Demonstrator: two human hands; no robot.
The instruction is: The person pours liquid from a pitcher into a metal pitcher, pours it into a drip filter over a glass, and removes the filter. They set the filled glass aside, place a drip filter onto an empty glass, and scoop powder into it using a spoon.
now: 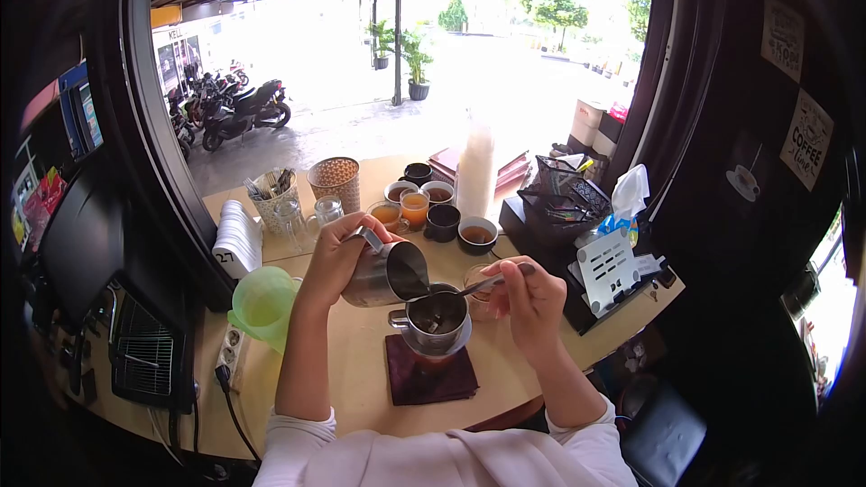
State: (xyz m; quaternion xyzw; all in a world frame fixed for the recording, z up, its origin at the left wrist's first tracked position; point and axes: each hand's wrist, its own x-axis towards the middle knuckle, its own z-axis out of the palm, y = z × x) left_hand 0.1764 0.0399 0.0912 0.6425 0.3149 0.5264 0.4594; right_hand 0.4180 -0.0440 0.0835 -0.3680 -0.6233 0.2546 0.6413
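Note:
My left hand [336,261] is closed round the handle of a stainless steel pitcher [368,280], which tilts to the right with its spout at the rim of a metal coffee dripper [438,317]. I cannot make out a stream. The dripper sits on a glass whose lower part looks reddish, over a folded dark maroon cloth [406,377]. My right hand [532,302] grips a metal spoon [485,283] by its handle, its other end at the dripper's edge. Partly behind that hand stands a clear glass [481,303].
Several cups of brown drink and an orange drink [414,209] stand behind the dripper. A green plastic jug [263,302] and a power strip [232,349] are at left, a black organizer [559,194] and a printed card [609,269] at right. Glass mugs [327,210] stand further back.

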